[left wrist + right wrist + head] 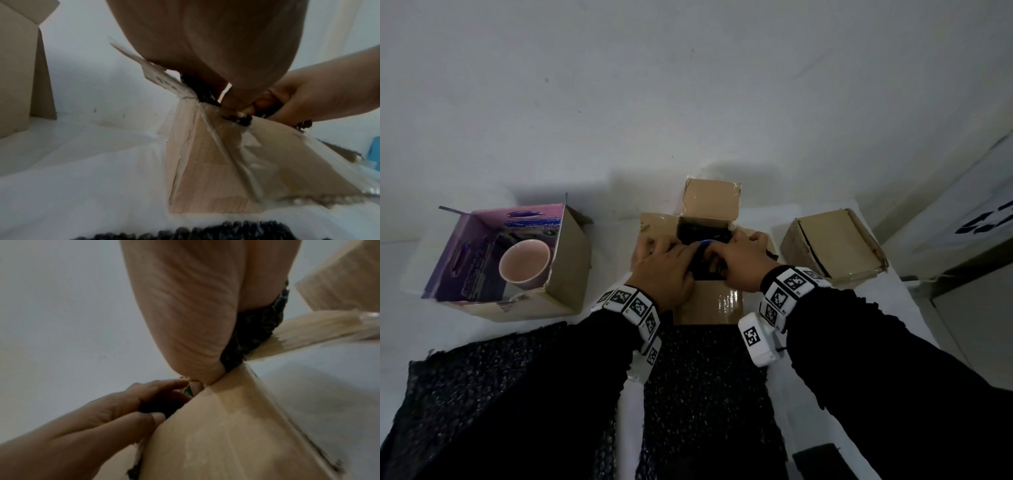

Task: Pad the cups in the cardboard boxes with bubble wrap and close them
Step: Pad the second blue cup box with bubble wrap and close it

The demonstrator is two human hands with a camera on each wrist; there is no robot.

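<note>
Black bubble wrap (703, 265) is being stuffed into the open middle box (722, 301), around a blue cup (707, 244) sitting right between the hands. It's gripped by curled fingers of both the left hand (664, 270) and right hand (743, 262).

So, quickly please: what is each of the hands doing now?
Left hand: fingers curled, pressing the black bubble wrap into the middle box.
Right hand: fingers curled on the same bubble wrap at the box opening.
</note>
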